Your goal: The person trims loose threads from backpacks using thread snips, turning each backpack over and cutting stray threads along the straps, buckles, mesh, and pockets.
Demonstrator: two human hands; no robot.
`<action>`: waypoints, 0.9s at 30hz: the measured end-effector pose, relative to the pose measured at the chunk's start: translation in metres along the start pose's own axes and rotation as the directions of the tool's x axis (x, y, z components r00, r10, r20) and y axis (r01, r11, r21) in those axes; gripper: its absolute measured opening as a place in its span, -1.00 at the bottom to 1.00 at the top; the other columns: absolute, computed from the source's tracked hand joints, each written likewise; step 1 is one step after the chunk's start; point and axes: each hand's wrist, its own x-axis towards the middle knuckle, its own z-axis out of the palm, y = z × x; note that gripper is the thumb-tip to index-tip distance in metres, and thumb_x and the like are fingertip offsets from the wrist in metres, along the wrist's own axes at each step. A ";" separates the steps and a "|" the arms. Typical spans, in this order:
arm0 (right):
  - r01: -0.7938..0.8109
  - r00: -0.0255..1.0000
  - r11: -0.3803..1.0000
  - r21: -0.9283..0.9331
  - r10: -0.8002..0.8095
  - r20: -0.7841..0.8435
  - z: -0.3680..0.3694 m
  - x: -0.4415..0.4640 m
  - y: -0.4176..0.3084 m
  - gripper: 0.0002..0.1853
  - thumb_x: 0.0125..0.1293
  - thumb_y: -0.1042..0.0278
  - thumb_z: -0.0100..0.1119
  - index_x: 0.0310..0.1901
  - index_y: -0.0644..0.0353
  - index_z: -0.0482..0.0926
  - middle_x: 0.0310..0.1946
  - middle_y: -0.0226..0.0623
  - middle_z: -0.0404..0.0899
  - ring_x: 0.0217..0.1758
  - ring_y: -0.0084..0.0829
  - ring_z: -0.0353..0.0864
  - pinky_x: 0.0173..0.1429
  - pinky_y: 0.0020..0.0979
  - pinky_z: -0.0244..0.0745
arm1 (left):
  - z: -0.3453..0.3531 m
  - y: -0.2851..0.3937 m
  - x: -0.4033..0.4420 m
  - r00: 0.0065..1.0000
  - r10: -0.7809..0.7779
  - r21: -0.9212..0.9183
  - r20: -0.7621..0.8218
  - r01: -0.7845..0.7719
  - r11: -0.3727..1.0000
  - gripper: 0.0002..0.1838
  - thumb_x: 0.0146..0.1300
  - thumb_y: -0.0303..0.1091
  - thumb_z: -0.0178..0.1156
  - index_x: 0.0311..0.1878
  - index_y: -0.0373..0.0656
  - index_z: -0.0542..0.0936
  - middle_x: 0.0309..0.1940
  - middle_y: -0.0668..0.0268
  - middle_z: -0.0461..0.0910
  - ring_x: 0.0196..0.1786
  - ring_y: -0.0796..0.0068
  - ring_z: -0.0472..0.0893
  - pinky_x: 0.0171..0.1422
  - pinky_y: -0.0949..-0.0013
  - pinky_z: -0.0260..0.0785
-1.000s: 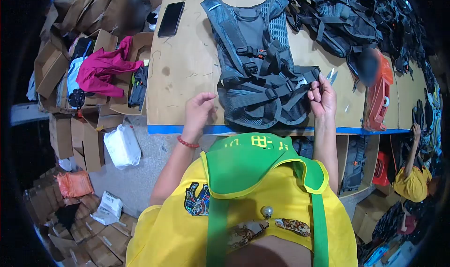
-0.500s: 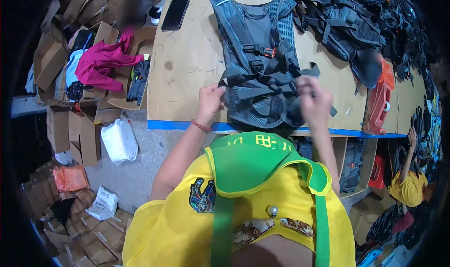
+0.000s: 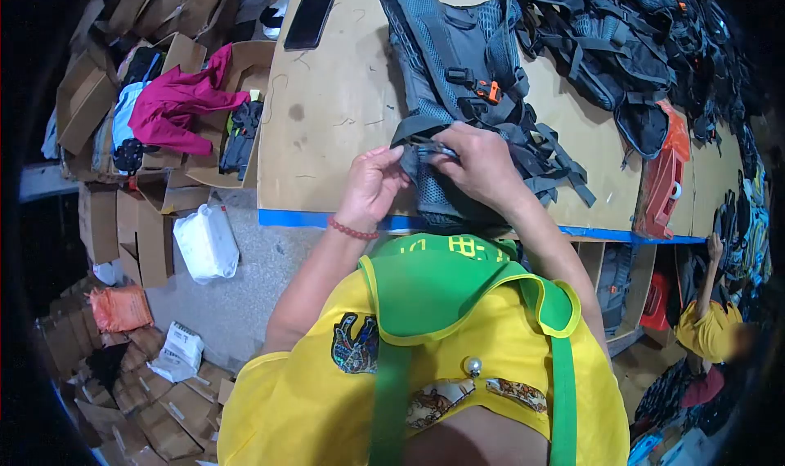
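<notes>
A grey and black backpack (image 3: 458,57) with mesh straps and an orange buckle (image 3: 489,91) lies on the cardboard-covered table, its lower end near the front edge. At its lower left side, my left hand (image 3: 374,186) pinches a dark strap (image 3: 421,126) between thumb and fingers. My right hand (image 3: 478,162) is closed beside it, over the pack, on what looks like small scissors (image 3: 433,148) with the blades towards the strap. The fingers partly hide them. Loose strap ends (image 3: 564,159) spread to the right of the pack.
A phone (image 3: 311,19) lies at the table's back left. More backpacks (image 3: 605,49) are heaped at the back right, near a red tool (image 3: 661,184). Boxes with clothes (image 3: 176,110) stand left. A person in yellow (image 3: 710,331) is at the far right.
My right hand has left the pack's right side and moved left, close to my left hand, now with the scissors. The pack has turned and shifted; my left hand now pinches the strap.
</notes>
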 end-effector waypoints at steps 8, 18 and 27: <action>0.093 0.993 0.993 -0.072 -0.088 0.075 0.001 0.012 -0.011 -0.89 -0.03 0.40 0.19 -0.45 0.19 0.48 -0.46 -0.23 0.45 -0.42 -0.13 0.52 -0.36 -0.19 0.43 | 0.013 0.006 -0.004 0.998 -0.018 -0.099 0.055 0.023 0.995 -0.92 0.19 -0.46 0.10 -0.36 -0.27 0.52 -0.52 0.25 0.57 -0.57 0.49 0.53 -0.48 0.49 0.39; -0.063 0.992 0.982 0.181 0.080 -0.093 -0.013 -0.010 0.014 -0.75 0.14 0.20 0.17 -0.30 0.23 0.48 -0.47 -0.20 0.51 -0.48 -0.15 0.52 -0.34 -0.32 0.43 | 0.013 0.005 0.001 0.996 -0.056 -0.108 0.069 0.064 0.992 -0.91 0.19 -0.46 0.11 -0.35 -0.28 0.51 -0.52 0.23 0.57 -0.59 0.44 0.53 -0.48 0.44 0.41; 0.232 0.957 0.954 -0.189 -0.259 -0.131 -0.013 -0.005 0.017 -0.73 0.09 0.11 0.21 -0.50 0.09 0.40 -0.60 -0.35 0.36 -0.59 -0.28 0.41 -0.48 -0.35 0.28 | 0.018 0.007 0.001 0.987 -0.062 -0.119 0.151 0.080 0.990 -0.88 0.23 -0.43 0.06 -0.27 -0.28 0.50 -0.47 0.26 0.57 -0.52 0.47 0.53 -0.40 0.43 0.40</action>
